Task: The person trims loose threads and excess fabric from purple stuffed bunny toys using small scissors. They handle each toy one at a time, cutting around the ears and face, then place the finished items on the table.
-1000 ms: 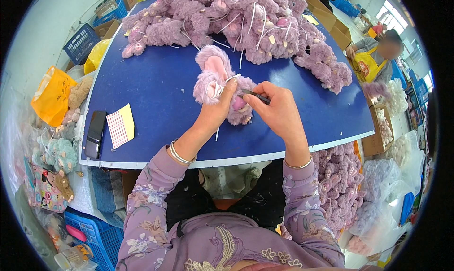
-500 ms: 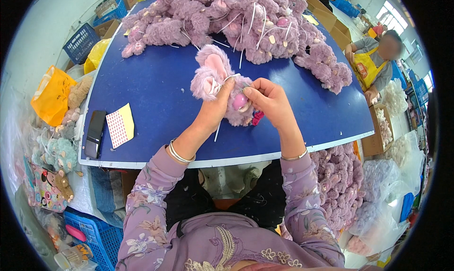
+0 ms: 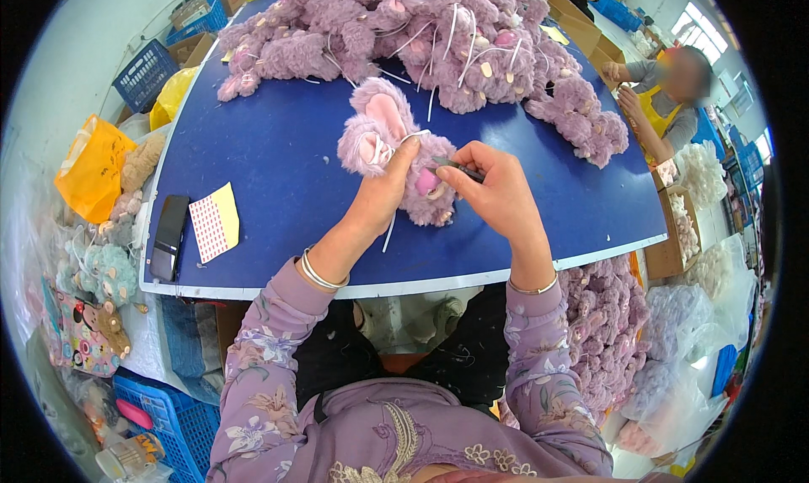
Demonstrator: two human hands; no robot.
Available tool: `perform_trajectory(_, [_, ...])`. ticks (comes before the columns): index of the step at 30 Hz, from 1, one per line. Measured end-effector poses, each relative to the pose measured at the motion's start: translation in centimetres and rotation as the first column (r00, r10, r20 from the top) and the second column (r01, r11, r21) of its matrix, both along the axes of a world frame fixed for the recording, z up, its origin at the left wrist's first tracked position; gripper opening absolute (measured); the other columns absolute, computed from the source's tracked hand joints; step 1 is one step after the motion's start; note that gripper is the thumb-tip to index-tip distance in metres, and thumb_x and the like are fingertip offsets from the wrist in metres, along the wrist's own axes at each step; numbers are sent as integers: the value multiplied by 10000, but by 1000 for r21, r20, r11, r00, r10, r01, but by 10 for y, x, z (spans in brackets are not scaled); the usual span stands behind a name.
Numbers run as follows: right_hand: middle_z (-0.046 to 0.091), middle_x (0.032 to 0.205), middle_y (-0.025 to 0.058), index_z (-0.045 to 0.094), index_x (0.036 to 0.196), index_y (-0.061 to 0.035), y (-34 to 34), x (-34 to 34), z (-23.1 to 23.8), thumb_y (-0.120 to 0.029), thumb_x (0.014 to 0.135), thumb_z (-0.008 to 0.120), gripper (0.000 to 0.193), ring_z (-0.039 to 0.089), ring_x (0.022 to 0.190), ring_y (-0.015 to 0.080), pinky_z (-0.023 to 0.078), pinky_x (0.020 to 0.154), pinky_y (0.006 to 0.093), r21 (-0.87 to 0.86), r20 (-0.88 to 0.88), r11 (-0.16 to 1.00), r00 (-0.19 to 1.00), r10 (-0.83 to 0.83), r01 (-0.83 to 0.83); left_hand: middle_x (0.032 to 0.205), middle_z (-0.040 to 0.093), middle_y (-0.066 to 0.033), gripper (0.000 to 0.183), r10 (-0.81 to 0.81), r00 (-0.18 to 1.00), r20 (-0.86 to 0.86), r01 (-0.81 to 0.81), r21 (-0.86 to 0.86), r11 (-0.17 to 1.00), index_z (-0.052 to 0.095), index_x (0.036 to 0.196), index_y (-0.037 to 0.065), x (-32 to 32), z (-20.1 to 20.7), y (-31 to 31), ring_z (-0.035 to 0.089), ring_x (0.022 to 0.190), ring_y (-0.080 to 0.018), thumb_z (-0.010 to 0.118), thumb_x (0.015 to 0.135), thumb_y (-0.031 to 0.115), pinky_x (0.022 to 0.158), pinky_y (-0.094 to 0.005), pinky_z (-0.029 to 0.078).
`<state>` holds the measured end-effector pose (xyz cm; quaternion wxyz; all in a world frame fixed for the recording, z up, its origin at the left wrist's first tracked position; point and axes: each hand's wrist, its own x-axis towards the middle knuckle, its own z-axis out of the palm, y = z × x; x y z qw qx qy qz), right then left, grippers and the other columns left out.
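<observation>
A fluffy purple plush toy with pink-lined ears and a pink nose is held over the blue table, in front of me. My left hand is closed around its head, just below the ears. Close to the nose, my right hand pinches a thin dark tool, its pointed metal tip against the fur. Whether this is a pair of tweezers or another small tool I cannot make out. White cord hangs from the toy, and more is looped by the ears.
Purple plush toys with white cords are heaped at the table's far side. A phone and a sticker sheet lie at left. Beyond the right edge sits a person in a yellow apron. More plush toys fill the space below right.
My right hand has shifted slightly right and turned, showing the tool's dark shaft; the bright pink piece under it is out of sight. The toy barely moved. The co-worker's hands rose.
</observation>
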<state>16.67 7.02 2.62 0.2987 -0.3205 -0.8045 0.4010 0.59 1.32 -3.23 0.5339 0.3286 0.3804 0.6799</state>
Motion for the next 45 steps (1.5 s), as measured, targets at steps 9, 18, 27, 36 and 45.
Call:
perform_trajectory(9, [602,666,21,621,829,28,2,-9,-13,-179,853,717,230,474,593,53,376,509,244,-160,-135,986,991,23,-44,1144,601,-64,412,4,1000,-24,-4,7,1000,559,1231,6,-5,-6,2,574,1024,-120,456,1013,341,880,-268,470])
perform_trajectory(18, [611,744,-19,634,874,4,11,-6,-19,-185,878,710,204,503,659,32,390,556,209,-389,-341,899,938,65,-203,1134,613,-65,398,-9,999,-32,9,1,1000,564,1210,12,-4,-3,2,591,1015,-134,441,1017,338,886,-289,481])
perform_trajectory(27, [591,630,62,626,839,32,-2,-4,-4,-177,836,721,230,494,566,80,407,515,273,3,-37,1000,999,2,-2,1108,638,-79,351,38,999,7,-38,12,999,580,1177,25,-3,-8,5,624,988,-155,450,1016,309,864,-307,508])
perform_trajectory(36, [611,637,125,630,843,35,-11,-4,6,-210,833,720,261,536,529,156,416,508,317,90,18,995,999,-52,50,1113,614,-59,400,7,999,-40,-7,-3,1000,583,1190,13,-3,-3,0,587,990,-114,486,1000,351,840,-260,480])
perform_trajectory(45, [615,635,135,631,842,36,-13,-2,8,-221,834,717,271,548,524,178,416,508,325,69,41,996,997,-66,63,1110,634,-93,343,36,998,-44,-36,15,999,573,1179,11,-2,-4,2,619,1007,-172,478,1007,292,885,-319,500])
